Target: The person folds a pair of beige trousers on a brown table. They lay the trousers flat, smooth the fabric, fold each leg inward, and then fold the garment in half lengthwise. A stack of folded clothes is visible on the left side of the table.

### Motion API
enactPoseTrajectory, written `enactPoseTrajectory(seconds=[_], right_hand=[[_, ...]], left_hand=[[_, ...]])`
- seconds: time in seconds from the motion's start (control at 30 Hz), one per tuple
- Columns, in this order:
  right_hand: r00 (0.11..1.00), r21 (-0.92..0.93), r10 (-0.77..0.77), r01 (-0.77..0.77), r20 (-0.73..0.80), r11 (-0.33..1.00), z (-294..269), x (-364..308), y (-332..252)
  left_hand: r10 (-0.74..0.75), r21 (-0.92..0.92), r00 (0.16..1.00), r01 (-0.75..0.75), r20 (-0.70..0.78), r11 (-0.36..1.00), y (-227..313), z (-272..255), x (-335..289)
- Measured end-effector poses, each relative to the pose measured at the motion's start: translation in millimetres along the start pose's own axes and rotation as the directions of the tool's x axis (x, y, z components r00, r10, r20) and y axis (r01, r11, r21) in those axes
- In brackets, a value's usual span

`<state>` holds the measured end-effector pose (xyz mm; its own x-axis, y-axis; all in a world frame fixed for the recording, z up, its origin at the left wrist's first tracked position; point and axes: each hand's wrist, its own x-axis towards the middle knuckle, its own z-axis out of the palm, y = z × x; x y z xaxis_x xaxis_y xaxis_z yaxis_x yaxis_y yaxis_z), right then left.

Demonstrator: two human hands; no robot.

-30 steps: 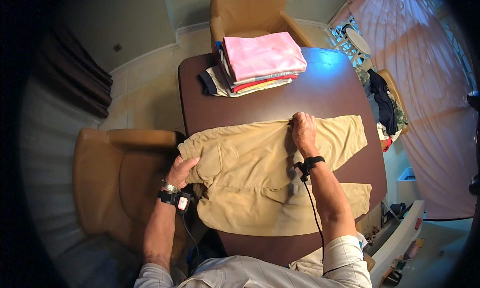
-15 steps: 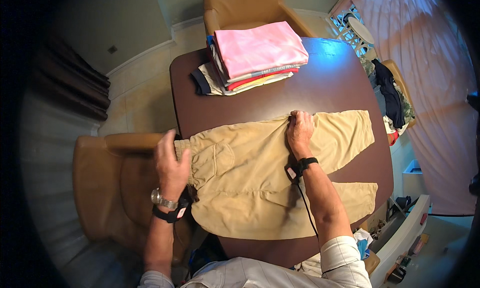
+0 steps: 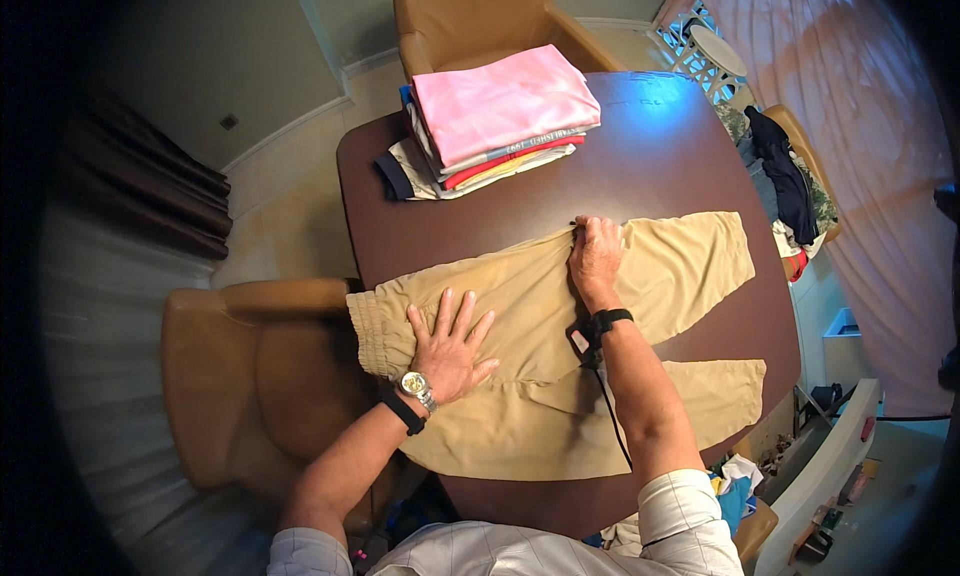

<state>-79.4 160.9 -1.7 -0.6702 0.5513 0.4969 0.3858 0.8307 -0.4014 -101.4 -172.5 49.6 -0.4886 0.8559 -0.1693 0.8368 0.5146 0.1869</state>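
A pair of tan trousers lies spread across the table, elastic waistband to the left and legs to the right. Flat on the cloth beside the waistband rests my left hand, open with its fingers spread. My right hand is closed on the far edge of the trousers, around the middle of the upper leg. Its fingertips are partly hidden, and a small dark bit shows beside them.
A stack of folded clothes, pink on top, stands at the table's far side. Tan armchairs stand at the left and far end. More clothes hang over a chair at the right.
My left hand has come down from above the waistband onto the trousers, moving right with its fingers spreading. My right hand keeps its hold on the far edge.
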Motion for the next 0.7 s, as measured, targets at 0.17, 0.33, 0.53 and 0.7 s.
enactPoseTrajectory(seconds=[0.17, 0.33, 0.53, 0.7], right_hand=[[1.000, 0.002, -0.002, 0.002, -0.002, 1.000, 6, 1, 5], [1.000, 0.005, 0.000, 0.000, 0.010, 1.000, 7, 0, 7], [1.000, 0.004, -0.014, 0.014, 0.010, 1.000, 7, 0, 8], [1.000, 0.001, -0.023, 0.023, -0.003, 1.000, 4, 2, 1]], left_hand=[[-0.016, -0.025, 0.998, 0.015, -0.057, 1.000, 1, 9, -6], [-0.034, -0.076, 0.985, 0.022, -0.171, 0.997, 7, -10, 1], [0.040, -0.244, 0.916, -0.147, -0.399, 0.959, -2, -24, 69], [0.297, -0.071, 0.900, -0.335, -0.320, 0.940, -5, -14, 103]])
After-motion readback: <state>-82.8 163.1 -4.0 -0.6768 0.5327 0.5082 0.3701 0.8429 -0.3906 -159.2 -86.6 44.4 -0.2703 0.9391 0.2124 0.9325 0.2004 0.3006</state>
